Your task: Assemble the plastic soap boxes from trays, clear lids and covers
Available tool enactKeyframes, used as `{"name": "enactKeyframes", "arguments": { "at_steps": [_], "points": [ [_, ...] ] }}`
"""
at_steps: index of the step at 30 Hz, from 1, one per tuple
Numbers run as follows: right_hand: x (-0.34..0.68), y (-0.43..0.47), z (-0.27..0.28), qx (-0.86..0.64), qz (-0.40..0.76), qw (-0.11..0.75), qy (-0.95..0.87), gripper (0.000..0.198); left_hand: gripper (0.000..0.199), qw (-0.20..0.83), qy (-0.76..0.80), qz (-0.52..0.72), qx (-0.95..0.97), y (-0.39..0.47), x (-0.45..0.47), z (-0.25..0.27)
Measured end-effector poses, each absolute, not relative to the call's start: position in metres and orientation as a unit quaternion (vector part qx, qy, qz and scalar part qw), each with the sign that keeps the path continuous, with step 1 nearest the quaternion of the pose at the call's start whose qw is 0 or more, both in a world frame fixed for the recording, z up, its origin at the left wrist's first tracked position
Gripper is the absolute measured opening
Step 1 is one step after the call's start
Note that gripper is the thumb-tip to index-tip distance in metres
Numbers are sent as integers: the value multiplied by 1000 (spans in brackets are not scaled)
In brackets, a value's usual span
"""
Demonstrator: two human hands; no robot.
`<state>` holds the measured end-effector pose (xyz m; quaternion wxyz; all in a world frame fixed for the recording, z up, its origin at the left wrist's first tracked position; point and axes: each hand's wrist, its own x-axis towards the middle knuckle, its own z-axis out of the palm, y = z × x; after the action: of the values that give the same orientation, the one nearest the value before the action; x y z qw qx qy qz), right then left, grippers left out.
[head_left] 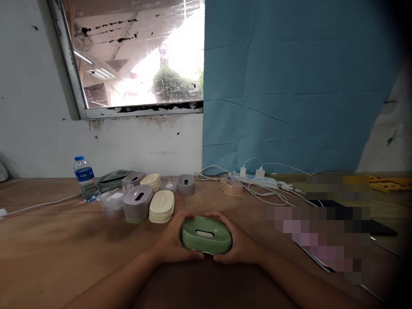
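Near the table's front edge I hold a green oval plastic box (206,244) with a slot in its top; something pale shows through the slot. My left hand (174,242) wraps round its left end, and my right hand (240,244) grips the right end. Thumbs lie along the near side, fingers along the far side. Just beyond my left hand stands a stack of cream oval lids (162,207). Beside it is a stack of grey-mauve slotted oval pieces (138,204) with green at the bottom. The underside of the green box is hidden.
Clear tubs (112,201), a water bottle (85,180) and a green pouch (112,179) stand at back left. Behind are a grey slotted stack (186,185) and a peach box (231,187). A power strip (257,181) with loose cables lies back right; items on the right are blurred.
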<state>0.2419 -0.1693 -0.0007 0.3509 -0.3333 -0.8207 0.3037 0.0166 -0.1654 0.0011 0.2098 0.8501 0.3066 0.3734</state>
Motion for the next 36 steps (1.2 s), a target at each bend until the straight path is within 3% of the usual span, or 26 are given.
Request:
{"name": "enactKeyframes", "arguments": {
  "at_steps": [14, 22, 25, 28, 32, 36],
  "points": [
    [241, -169, -1, -323, 239, 330, -854, 88, 64, 217, 314, 381, 842, -168, 20, 4],
    [246, -165, 3, -328, 374, 343, -797, 75, 58, 245, 329, 378, 830, -168, 20, 4],
    [249, -157, -2, -324, 429, 393, -746, 65, 69, 276, 328, 379, 820, -166, 16, 3],
    [254, -146, -7, -333, 502, 476, -641, 46, 75, 239, 315, 387, 833, -167, 9, 8],
    [259, -138, -4, -325, 599, 555, -477, 36, 44, 146, 213, 225, 939, -168, 1, 21],
    [260, -133, -1, -367, 601, 584, -404, 38, 20, 79, 178, 123, 973, -163, -2, 23]
  ]
}}
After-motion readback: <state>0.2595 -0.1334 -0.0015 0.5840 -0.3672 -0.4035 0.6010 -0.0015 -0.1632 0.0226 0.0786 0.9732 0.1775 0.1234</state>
